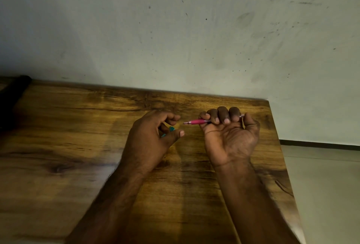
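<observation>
As the head camera sees it: two bare forearms reach from the near edge over a wooden worktop (58,126) whose far edge meets a pale, scuffed wall (175,29).
Right hand (229,138): palm turned up, above the right part of the worktop, near its far edge.
Right grip: clamped. Its fingers (222,115) are curled down over a pink pen (196,121), and the thumb is folded in at the pen's back end.
Pen position: crosswise through the fist and roughly level. The tip sticks out on the left side and points toward the left hand (150,136). A short pale stub shows beside the thumb.
Left hand: back turned up, just left of the pen tip.
Left grip: partly closed. The fingers are curled under and the thumb (176,134) stretches forward, holding a small teal piece (171,129) between them.
Teal piece: mostly hidden behind thumb and fingers, with only two slivers showing. Cannot tell what it is.
Gap: the pen tip is near the left forefinger and thumb, and apart from both.
Floor (321,185): pale, beyond the worktop's right edge.
</observation>
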Demonstrator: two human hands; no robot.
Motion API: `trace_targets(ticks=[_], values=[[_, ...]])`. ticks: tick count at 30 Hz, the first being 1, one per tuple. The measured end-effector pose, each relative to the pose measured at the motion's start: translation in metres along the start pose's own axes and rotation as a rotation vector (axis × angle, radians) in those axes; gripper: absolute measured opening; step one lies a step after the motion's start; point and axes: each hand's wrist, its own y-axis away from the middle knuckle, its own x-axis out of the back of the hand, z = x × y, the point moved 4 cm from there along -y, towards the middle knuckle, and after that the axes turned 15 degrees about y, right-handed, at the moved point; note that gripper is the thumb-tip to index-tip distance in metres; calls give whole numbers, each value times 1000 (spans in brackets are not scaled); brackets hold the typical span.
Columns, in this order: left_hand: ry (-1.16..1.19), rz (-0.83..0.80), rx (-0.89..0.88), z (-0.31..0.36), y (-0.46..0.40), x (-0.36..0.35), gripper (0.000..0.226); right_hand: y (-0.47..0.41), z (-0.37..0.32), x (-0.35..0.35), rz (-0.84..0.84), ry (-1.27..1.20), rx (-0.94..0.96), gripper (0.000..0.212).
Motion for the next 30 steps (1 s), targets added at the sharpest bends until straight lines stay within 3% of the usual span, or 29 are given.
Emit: trace_targets(ticks=[10,21,25,30], values=[[-10,-2,0,-1,-1,0,36,-1,2,-1,-23,-12,-36,45],[6,1,2,-3,-1,0,36,-1,2,0,-7,-4,-38,44],[5,2,4,-3,-1,0,36,-1,1,-1,-5,18,-21,35],[5,3,18,-4,-1,0,36,-1,2,-1,-8,-9,-37,43]])
